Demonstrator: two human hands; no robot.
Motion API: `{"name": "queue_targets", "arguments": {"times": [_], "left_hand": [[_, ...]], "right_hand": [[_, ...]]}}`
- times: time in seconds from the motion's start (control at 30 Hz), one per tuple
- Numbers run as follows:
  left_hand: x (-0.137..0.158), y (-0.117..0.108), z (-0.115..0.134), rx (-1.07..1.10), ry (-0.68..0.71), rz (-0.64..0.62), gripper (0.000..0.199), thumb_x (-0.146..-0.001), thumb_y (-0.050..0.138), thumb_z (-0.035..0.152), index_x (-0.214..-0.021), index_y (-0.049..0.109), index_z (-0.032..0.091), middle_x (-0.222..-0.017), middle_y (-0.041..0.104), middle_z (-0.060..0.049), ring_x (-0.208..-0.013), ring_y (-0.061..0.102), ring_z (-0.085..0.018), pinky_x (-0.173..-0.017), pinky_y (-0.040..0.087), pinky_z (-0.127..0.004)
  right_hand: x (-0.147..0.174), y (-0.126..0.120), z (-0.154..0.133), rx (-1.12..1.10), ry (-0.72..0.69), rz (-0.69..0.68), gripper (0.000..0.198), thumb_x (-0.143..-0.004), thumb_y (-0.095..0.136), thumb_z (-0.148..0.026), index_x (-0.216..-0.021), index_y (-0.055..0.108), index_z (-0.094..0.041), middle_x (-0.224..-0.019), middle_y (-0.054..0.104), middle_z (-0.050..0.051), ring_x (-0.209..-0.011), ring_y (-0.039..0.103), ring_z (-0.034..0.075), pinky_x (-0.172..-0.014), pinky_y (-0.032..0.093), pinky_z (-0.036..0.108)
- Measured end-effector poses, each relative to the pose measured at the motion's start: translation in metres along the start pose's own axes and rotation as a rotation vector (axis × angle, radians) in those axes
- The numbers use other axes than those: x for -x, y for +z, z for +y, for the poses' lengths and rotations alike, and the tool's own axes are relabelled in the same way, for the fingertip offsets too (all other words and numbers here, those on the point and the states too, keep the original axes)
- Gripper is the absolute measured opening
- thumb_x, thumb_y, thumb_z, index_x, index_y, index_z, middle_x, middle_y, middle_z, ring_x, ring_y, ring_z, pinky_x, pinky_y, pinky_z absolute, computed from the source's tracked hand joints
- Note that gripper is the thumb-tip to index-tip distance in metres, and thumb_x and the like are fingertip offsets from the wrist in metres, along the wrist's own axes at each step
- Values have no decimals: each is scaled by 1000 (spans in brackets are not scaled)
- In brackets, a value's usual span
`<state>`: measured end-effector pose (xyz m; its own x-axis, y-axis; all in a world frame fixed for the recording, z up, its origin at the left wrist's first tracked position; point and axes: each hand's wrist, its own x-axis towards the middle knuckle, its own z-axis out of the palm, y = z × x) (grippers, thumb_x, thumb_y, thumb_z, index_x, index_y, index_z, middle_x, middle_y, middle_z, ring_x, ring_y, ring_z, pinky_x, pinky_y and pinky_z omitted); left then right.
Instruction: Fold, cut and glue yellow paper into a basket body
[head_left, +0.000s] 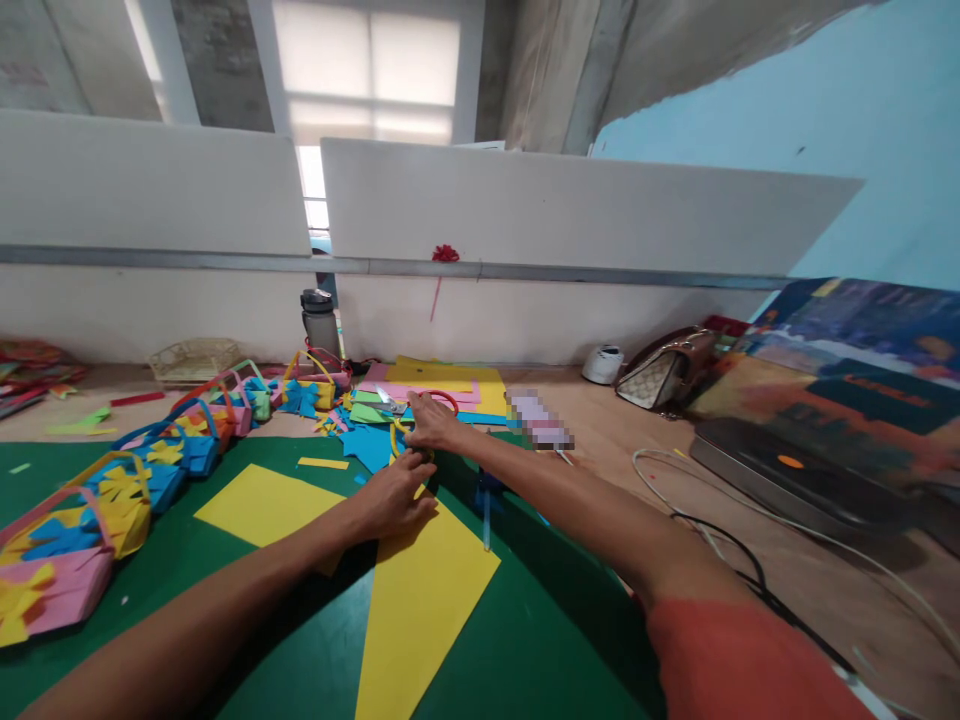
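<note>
My right hand reaches across to the far edge of the green mat, its fingers closed over the middle of a pair of scissors. The scissors' red handle shows behind the hand, and the blades point left. Closer to me, my left hand lies with loosely spread fingers over a yellow paper sheet. A yellow loop stands between the two hands; its kind is hard to make out. Another yellow sheet lies left of it, partly under my left forearm.
Small paper baskets with flowers line the left side. Coloured paper sheets, blue scraps and a grey bottle are at the back. On the right are a pixelated object, a handbag, cables and a dark case.
</note>
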<state>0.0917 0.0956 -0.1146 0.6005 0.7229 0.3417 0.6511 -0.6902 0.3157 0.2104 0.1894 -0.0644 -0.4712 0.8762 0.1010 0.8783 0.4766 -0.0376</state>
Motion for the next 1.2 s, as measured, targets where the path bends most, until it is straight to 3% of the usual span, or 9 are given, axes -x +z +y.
{"name": "queue_targets", "arguments": {"times": [0.3,0.47,0.67,0.77,0.9,1.0,1.1,1.2], "left_hand": [[3,1,4,10,6,24,46,-80,59,25,-123,50,12,-137,40,-20,-128,38,-34,-101,40,-46],[1,-2,-1,13,10,-51,20,-85,59,23,-103,62,17,-116,59,-11,-106,57,-26,-89,49,-39],[1,-14,-13,0,-26,-92,29,-93,53,32,-118,54,17,-119,55,-9,-98,59,-20,-83,52,-41],[9,-21,-15,-22,-54,-79,22,-93,52,29,-111,59,17,-113,59,-9,-96,60,-20,-82,51,-39],[37,-31,-6,-55,-57,-45,25,-91,42,17,-94,66,17,-95,66,-10,-92,61,-22,-79,50,-32],[66,-35,13,-57,-7,-34,31,-91,36,18,-93,66,16,-96,66,-12,-91,60,-22,-77,50,-31],[90,-34,39,-43,55,-31,32,-92,34,21,-89,65,16,-97,65,-13,-90,59,-23,-79,49,-34],[106,-29,62,-23,144,-52,27,-93,37,20,-81,61,16,-90,64,-10,-88,58,-22,-78,49,-34]], "right_hand": [[-2,1,10,44,-4,-42,34,-90,56,-33,-119,53,-17,-118,56,8,-99,59,21,-82,51,41],[-6,0,15,53,-75,-96,33,-90,56,-33,-119,53,-17,-119,56,8,-99,59,21,-82,51,41],[-2,-10,3,115,-83,-143,33,-90,56,-33,-119,54,-17,-118,56,8,-99,59,21,-82,51,41],[9,-28,-7,161,-78,-122,32,-90,56,-33,-118,54,-18,-118,56,8,-99,59,21,-82,51,41],[61,-52,-24,226,-147,-108,29,-90,55,-32,-114,56,-15,-112,59,8,-95,60,20,-81,51,40],[130,-56,-42,265,-282,-122,17,-81,55,-4,-94,65,-10,-88,66,14,-85,61,24,-72,46,37],[200,-45,-60,310,-439,-123,16,-74,57,-2,-86,67,-9,-75,64,13,-73,59,24,-66,42,36],[241,-28,-72,502,-669,89,20,-81,46,-4,-83,66,-8,-67,60,11,-57,52,20,-49,34,33]]}}
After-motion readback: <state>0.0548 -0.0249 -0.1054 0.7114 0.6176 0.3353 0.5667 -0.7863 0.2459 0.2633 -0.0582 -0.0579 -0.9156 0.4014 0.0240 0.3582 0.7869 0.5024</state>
